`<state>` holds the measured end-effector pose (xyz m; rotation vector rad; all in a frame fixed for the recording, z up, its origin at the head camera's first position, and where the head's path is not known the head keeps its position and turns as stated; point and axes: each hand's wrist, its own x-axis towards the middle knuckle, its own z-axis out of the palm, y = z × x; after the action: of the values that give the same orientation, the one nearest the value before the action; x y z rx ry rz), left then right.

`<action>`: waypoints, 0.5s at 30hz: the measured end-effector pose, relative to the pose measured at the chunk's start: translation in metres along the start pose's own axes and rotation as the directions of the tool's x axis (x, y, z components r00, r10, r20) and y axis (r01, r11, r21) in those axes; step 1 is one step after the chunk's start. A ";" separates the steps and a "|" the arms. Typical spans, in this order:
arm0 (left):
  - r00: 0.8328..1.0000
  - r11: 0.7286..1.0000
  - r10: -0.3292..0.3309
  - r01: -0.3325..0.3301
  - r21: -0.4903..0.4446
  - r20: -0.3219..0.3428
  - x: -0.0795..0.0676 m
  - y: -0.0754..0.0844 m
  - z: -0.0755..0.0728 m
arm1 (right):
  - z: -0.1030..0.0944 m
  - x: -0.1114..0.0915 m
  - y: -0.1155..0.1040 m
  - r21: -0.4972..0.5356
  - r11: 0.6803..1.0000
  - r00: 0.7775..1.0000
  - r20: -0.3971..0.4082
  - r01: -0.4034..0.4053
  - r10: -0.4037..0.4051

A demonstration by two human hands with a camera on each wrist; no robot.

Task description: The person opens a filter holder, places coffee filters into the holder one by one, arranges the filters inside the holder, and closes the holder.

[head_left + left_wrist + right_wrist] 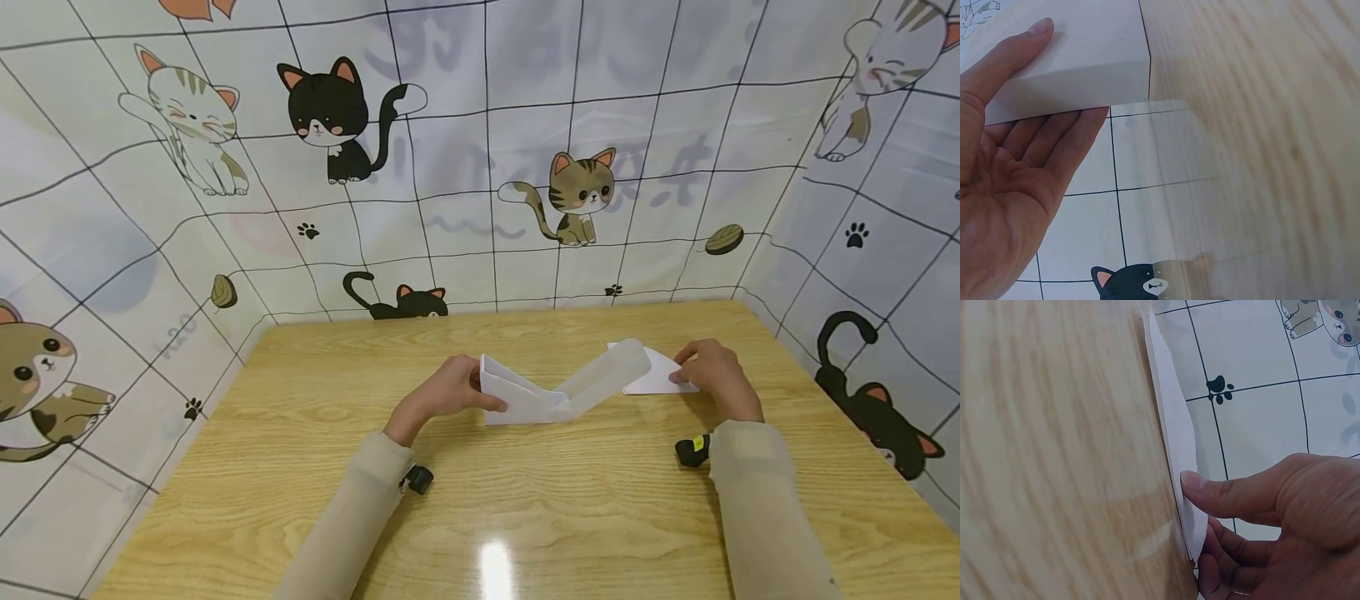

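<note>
A white, box-like case (525, 400) stands on the table with a translucent flap (611, 371) slanting up to the right. My left hand (453, 387) grips its left end; in the left wrist view the thumb lies on one face of the case (1097, 37) and the fingers are behind the opposite side. Right of the flap is a thin stack of white paper sheets (654, 377), partly overlapped by the flap in the head view. My right hand (711, 375) pinches the stack's right end, with the thumb on the front sheet (1175, 425) and fingers behind.
The wooden table (570, 508) runs back to a sheet printed with cats and grid lines (465, 167), which also hangs at both sides. Small black cameras sit at the left wrist (418, 478) and the right wrist (692, 451).
</note>
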<state>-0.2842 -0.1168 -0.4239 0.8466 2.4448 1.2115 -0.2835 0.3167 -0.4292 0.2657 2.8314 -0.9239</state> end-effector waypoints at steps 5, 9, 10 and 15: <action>1.000 1.000 -0.003 0.003 -0.003 -0.001 0.000 -0.001 0.001 | 0.000 0.002 0.001 0.002 1.000 1.000 0.000 -0.002 0.002; 1.000 1.000 -0.002 0.002 -0.002 -0.003 0.000 -0.002 0.001 | 0.000 0.002 0.001 0.018 1.000 1.000 -0.001 -0.008 0.008; 1.000 1.000 -0.001 0.001 0.000 -0.002 0.000 -0.002 0.001 | 0.000 0.002 0.001 0.022 1.000 1.000 -0.003 -0.008 0.008; 1.000 1.000 0.000 0.000 -0.002 0.001 0.000 -0.002 0.001 | 0.000 0.001 0.003 0.015 1.000 1.000 -0.015 0.005 -0.005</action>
<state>-0.2840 -0.1169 -0.4259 0.8463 2.4424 1.2132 -0.2838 0.3187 -0.4310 0.2693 2.8410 -0.9491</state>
